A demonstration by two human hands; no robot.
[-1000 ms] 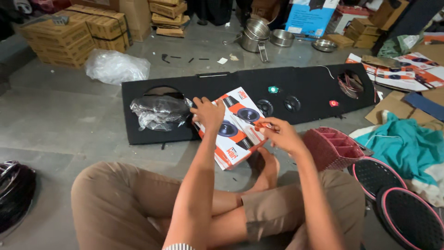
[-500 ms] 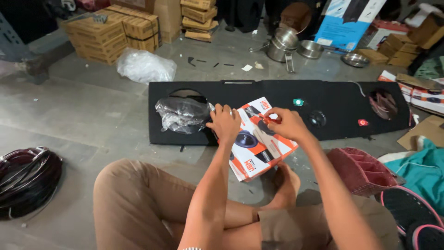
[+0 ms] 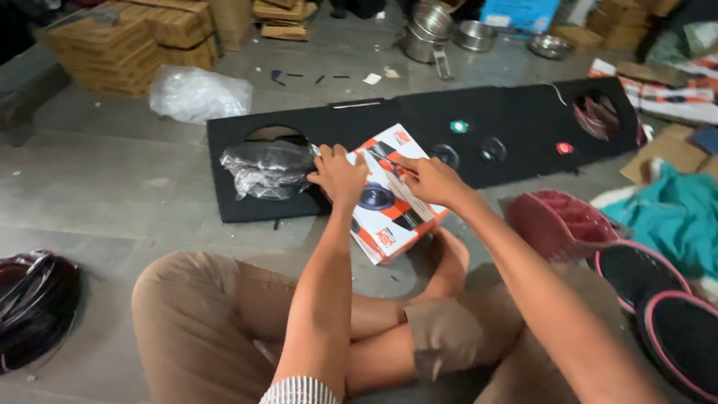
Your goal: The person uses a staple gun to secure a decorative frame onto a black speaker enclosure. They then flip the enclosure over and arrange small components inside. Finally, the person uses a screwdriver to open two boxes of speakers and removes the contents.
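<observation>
The box (image 3: pixel 393 198) rests unopened at the black board's (image 3: pixel 523 123) six-o'clock edge, left hand (image 3: pixel 338 176) gripping its ten-o'clock corner, right hand (image 3: pixel 430 179) pinching its top flap, contents not yet out.

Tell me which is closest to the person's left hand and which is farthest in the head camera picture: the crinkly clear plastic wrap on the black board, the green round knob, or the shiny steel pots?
From the left hand:
1. Crinkly clear plastic wrap, right beside it, on the long black board.
2. Green round knob, farther along the board, past the orange-and-white cardboard box.
3. Shiny steel pots, far back on the floor.
</observation>
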